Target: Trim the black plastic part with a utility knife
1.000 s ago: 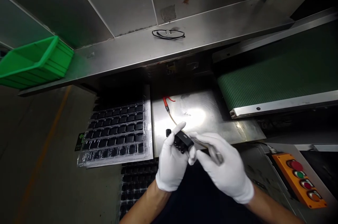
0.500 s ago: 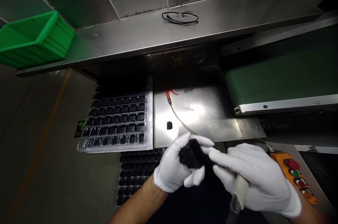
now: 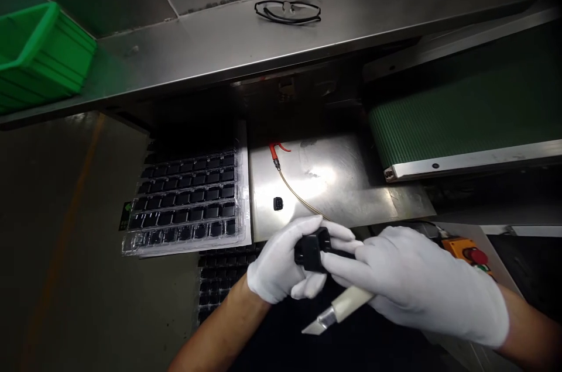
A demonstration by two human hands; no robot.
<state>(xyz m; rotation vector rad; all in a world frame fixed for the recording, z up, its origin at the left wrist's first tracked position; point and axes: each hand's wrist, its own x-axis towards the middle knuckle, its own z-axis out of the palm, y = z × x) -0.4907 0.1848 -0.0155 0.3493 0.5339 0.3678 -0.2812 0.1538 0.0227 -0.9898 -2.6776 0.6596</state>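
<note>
Gripped between the gloved thumb and fingers of my left hand (image 3: 276, 261) is a black plastic housing (image 3: 311, 252) with an open socket on its upper end. My right hand (image 3: 417, 281), also in a white glove, is closed around a craft knife (image 3: 350, 303). Its pale handle sticks out below the palm, and the blade points down and left, away from the housing. The right thumb and fingertips meet the housing's right side. A small black part (image 3: 278, 203) lies on the metal table (image 3: 346, 185) just beyond my left hand.
Clear trays of black parts (image 3: 188, 196) are stacked at left, with more trays lower down. A red air gun (image 3: 274, 152) and its hose lie on the table. Glasses (image 3: 287, 12) and a green bin (image 3: 48, 56) sit on the shelf. At right are a green conveyor (image 3: 465, 109) and an orange button box (image 3: 463, 250).
My right hand has come left to touch the housing and turned, swinging the knife blade leftward. The housing has been turned in my left hand. The camera view has shifted slightly.
</note>
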